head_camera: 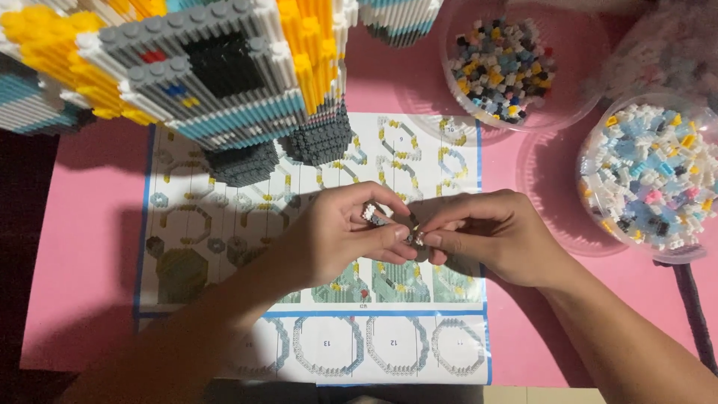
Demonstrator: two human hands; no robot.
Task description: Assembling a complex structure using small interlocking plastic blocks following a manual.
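Observation:
My left hand (340, 232) and my right hand (493, 236) meet over a printed instruction sheet (314, 352). Both pinch the same tiny brick piece (389, 223) of white and grey micro blocks between thumbs and fingertips. The piece is mostly hidden by my fingers. A large micro-block model (202, 75) in yellow, white, grey and light blue stands at the far left, its two dark grey legs resting on the top of the sheet.
A clear tub (523, 123) of dark, yellow and mixed small bricks sits at the far right. A second clear tub (598, 232) holds white, light blue and pink bricks at the right edge. A pink mat (82, 224) covers the table. A dark cord (692, 307) lies at the right.

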